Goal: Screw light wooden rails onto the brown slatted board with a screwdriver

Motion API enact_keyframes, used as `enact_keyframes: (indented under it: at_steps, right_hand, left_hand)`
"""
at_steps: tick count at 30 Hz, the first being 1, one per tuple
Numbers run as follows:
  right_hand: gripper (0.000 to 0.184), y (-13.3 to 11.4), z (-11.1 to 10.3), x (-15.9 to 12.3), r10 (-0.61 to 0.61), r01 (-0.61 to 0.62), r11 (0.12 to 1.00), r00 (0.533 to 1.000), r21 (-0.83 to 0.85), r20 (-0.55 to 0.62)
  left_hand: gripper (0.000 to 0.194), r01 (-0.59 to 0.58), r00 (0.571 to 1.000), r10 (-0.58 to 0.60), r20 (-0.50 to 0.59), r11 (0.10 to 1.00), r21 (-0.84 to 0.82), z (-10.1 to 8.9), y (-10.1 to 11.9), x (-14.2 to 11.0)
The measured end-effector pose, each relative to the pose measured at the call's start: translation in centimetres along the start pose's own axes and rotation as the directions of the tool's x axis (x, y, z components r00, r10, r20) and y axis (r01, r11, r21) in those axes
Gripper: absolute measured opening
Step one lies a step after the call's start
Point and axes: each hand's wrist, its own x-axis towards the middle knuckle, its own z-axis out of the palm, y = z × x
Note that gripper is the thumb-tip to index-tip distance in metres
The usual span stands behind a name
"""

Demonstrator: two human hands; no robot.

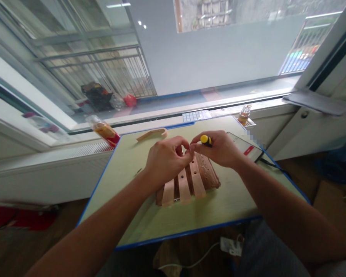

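My left hand [168, 157] is closed in a pinch above a brown leather piece [207, 173] with pale straps and small holes. Whatever sits between its fingertips is too small to make out. Tucked in my closed right hand [219, 148] is a screwdriver [206, 140], its yellow and black handle end showing and its shaft hidden. The fingertips of both hands meet over the far edge of the leather piece. One pale strap [183, 188] with a dark hole runs toward me between two others. The piece lies on the table [233, 206].
A curled pale leather strip [152, 133] lies at the table's far left. By its right edge rests a flat screen device [245, 148]. A drink bottle [105, 130] stands left, beyond the table; a small glass bottle [243, 114] stands on the sill. A window borders the far side.
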Motion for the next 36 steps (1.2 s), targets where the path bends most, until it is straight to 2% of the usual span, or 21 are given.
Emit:
enact_keyframes:
  at_steps: [6,8,10,13,16,18,21,30,36]
  right_hand:
    - [0.02,-0.3,-0.3,0.2,0.02,-0.021,0.997,0.999,-0.075,-0.026]
    - [0.02,0.0,-0.6,0.3,0.034,-0.034,0.994,0.999,-0.1,-0.001]
    - [0.019,0.3,-0.9,0.3,0.053,-0.043,0.99,0.996,-0.132,0.069]
    - [0.021,0.8,-1.0,0.2,0.081,-0.043,0.98,0.978,-0.192,0.191]
    - [0.031,1.0,-0.6,0.1,0.104,-0.038,0.966,0.964,-0.257,0.246]
    - [0.034,1.0,-0.3,0.1,0.111,-0.03,0.955,0.959,-0.295,0.26]
    - [0.035,1.0,0.0,0.2,0.121,-0.022,0.942,0.953,-0.334,0.278]
    - [0.039,1.3,1.2,0.4,0.17,-0.043,0.924,0.936,-0.38,0.307]
    - [0.034,1.0,2.0,0.3,0.19,-0.056,0.916,0.933,-0.398,0.306]
  left_hand:
    - [0.019,0.001,1.0,-0.001,-0.006,1.0,0.0,-0.3,0.3,-0.1]
    - [0.022,0.013,1.0,-0.013,0.016,1.0,-0.017,-0.4,0.1,-0.6]
    - [0.024,0.016,0.995,-0.014,0.102,1.0,-0.013,-0.5,-0.1,-1.2]
    - [0.031,-0.009,0.962,-0.006,0.274,0.999,0.052,-0.5,-0.3,-1.8]
    - [0.037,-0.04,0.935,-0.032,0.353,0.98,0.196,-0.2,-0.4,-1.9]
    - [0.038,-0.038,0.929,-0.067,0.363,0.96,0.276,-0.1,-0.5,-2.0]
    - [0.039,-0.007,0.926,-0.111,0.36,0.951,0.31,0.1,-0.8,-2.2]
    - [0.041,0.063,0.937,-0.151,0.316,0.96,0.271,0.3,-2.4,-2.8]
    - [0.033,0.064,0.934,-0.152,0.324,0.962,0.267,0.3,-2.9,-2.9]
